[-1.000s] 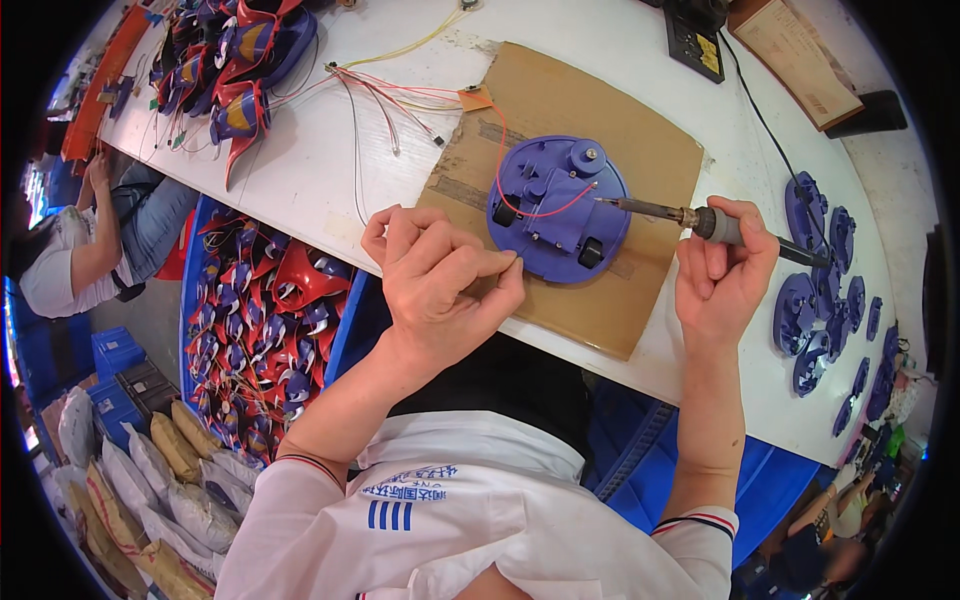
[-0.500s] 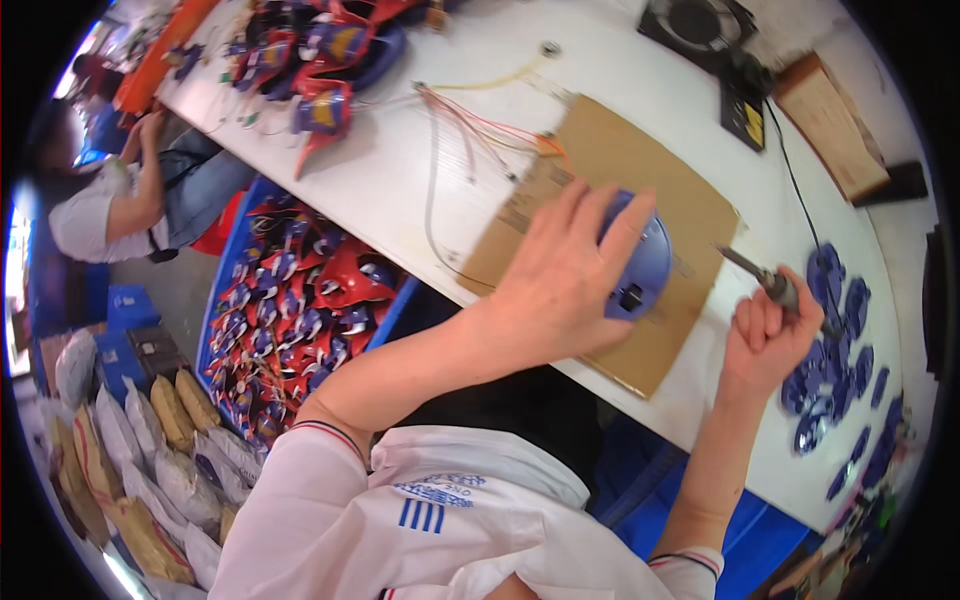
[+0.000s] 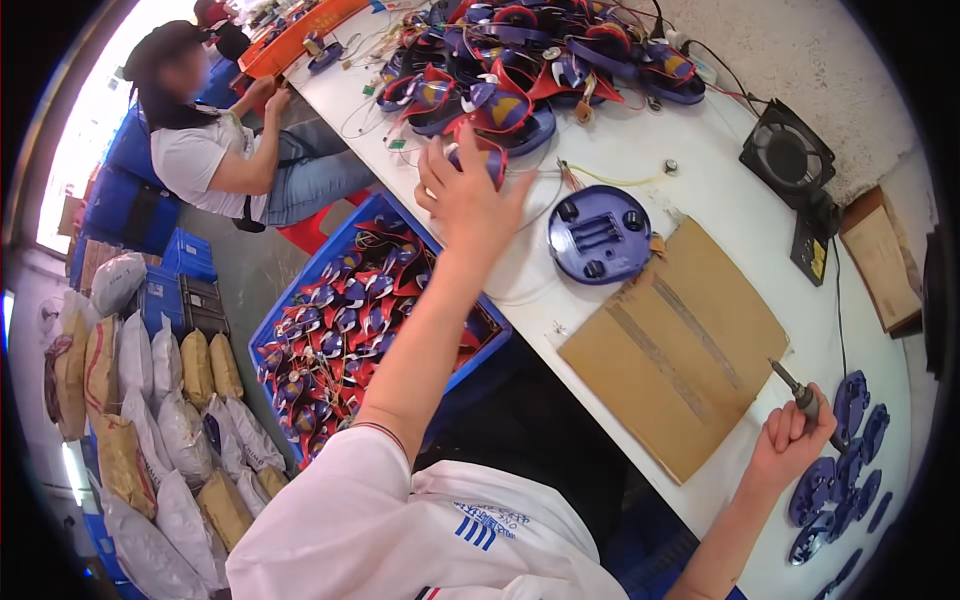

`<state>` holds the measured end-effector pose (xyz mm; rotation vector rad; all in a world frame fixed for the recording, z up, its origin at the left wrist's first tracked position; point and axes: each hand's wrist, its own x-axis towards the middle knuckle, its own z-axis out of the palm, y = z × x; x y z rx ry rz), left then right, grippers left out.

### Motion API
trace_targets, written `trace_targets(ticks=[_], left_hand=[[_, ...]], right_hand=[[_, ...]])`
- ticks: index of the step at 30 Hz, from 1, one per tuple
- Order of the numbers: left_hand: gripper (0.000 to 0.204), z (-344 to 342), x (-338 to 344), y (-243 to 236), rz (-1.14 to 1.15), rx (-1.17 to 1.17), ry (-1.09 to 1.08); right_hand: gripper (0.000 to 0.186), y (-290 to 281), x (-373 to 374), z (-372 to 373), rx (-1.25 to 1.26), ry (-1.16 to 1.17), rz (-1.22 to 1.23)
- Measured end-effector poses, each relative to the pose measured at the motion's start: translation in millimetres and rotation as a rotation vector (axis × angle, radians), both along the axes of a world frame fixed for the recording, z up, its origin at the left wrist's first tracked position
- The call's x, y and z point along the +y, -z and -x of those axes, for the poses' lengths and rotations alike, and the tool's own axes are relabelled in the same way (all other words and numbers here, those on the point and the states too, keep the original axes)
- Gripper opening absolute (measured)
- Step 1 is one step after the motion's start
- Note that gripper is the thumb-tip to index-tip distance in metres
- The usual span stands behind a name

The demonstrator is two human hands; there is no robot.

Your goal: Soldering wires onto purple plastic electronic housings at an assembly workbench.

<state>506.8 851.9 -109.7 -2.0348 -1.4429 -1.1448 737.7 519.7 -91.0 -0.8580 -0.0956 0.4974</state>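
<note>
The brown cardboard sheet (image 3: 690,350) lies flat on the white desk (image 3: 630,130), perhaps to shield it from heat and scratches. Up and left of the sheet, the left hand (image 3: 468,205) reaches to a red and purple part (image 3: 494,165) beside a heap of similar parts (image 3: 540,50); its fingers are half spread and curve about the part, but whether they grip it or only touch it cannot be told, since the hand covers much of it. Just by the sheet's upper left edge, a round purple base (image 3: 600,240) rests with slots and 3 dark fittings facing up, a spot that seems handy for the left hand. At the sheet's right edge, the right hand (image 3: 790,440) is closed around the handle of a soldering iron (image 3: 806,402), likely to keep the fingers off hot metal; held out there, the tip stays well apart from the base. Farther right of the sheet, more purple pieces (image 3: 812,490) lie loosely grouped, seemingly within easy reach. Beyond the sheet's far corner stands a black fan (image 3: 788,150), perhaps for fumes. Left of the sheet and below the desk, a blue bin (image 3: 488,348) holds many red and purple parts, probably kept close for convenience.
</note>
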Motion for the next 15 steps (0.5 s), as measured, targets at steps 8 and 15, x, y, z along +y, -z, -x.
trace_targets(ticks=[8,15], left_hand=[[0.047,-8,-25,-25,0.211,-0.375,0.566],[0.066,-49,-72,-16,0.349,-0.062,0.675]], right_hand=[[0.022,-4,13,7,0.006,0.003,0.022],[0.023,-9,11,8,0.008,0.003,0.022]])
